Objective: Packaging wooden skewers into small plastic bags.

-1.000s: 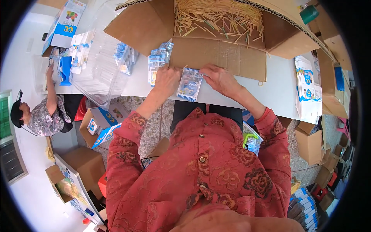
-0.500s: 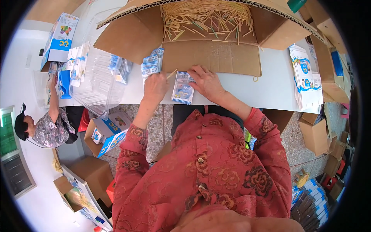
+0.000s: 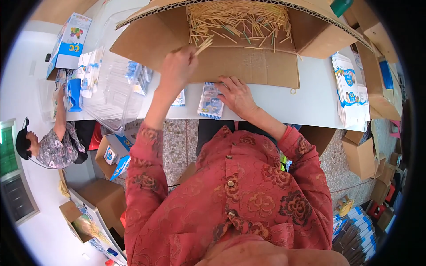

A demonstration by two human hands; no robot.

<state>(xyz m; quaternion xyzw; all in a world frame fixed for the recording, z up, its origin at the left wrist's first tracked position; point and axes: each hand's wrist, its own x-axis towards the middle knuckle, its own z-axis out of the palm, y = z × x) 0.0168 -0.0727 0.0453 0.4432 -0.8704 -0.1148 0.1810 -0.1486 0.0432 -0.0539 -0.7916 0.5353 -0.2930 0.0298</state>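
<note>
My left hand [image 3: 177, 66] is raised over the front left of an open cardboard box, closed around a small bunch of thin straw-coloured sticks [image 3: 204, 44]. Its outline is slightly smeared. On the white table lies a blue-and-white printed packet [image 3: 210, 103], flat and upright to me. My right hand [image 3: 239, 95] rests at that packet's right side, fingers apart, the thumb and fingertips touching its upper right part. Below my left wrist, a second blue-and-white packet [image 3: 179, 98] shows only in part; my forearm hides the rest.
The cardboard box [image 3: 244, 66] holds many loose sticks [image 3: 239, 22]. Left of me stands a clear plastic tub [image 3: 108, 99] beside more packets [image 3: 140, 80]. Flat printed cartons [image 3: 350, 91] are stacked at the right. A co-worker [image 3: 57, 142] reaches onto the table at far left.
My left hand has moved away from me, from beside the packet up to the box, and now shows a bunch of sticks. My right hand and its packet have stayed nearly in place.
</note>
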